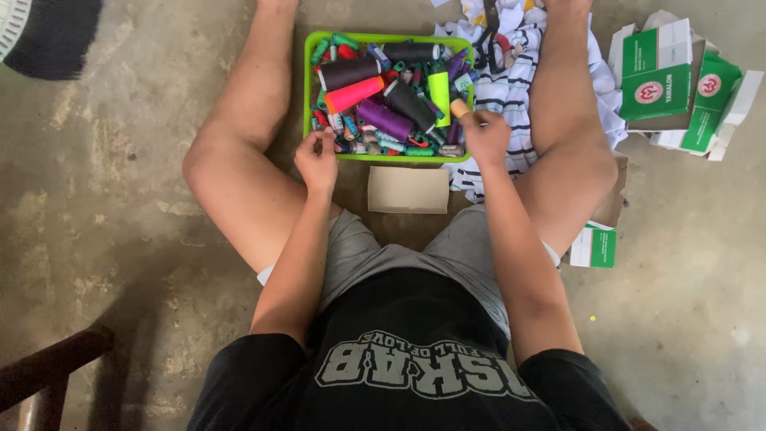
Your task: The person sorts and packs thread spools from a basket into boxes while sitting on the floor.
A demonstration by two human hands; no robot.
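Right hand (487, 134): closed in a grip on a small tan cylindrical thread spool (459, 108), held at the right near corner of the shallow lime-green plastic basket (309, 96). The spool's long axis is tilted up and away from the knuckles, toward the basket's interior; this hand is the nearer of the two to it.

Left hand (317, 156): fingers curled at the basket's left near corner, among small spools; whether anything is pinched cannot be told.

Basket contents: large cone-wound spools in black, purple (384, 118) and hot pink (353, 93), a neon yellow-green one, many small mixed-colour spools.

Surroundings: basket set on the bare concrete floor (120, 199) between the seated person's legs. A flat brown cardboard piece (408, 190) is laid just in front of it. White striped cloth (511, 88) is spread to the right, with green-and-white cartons (678, 84) beyond.
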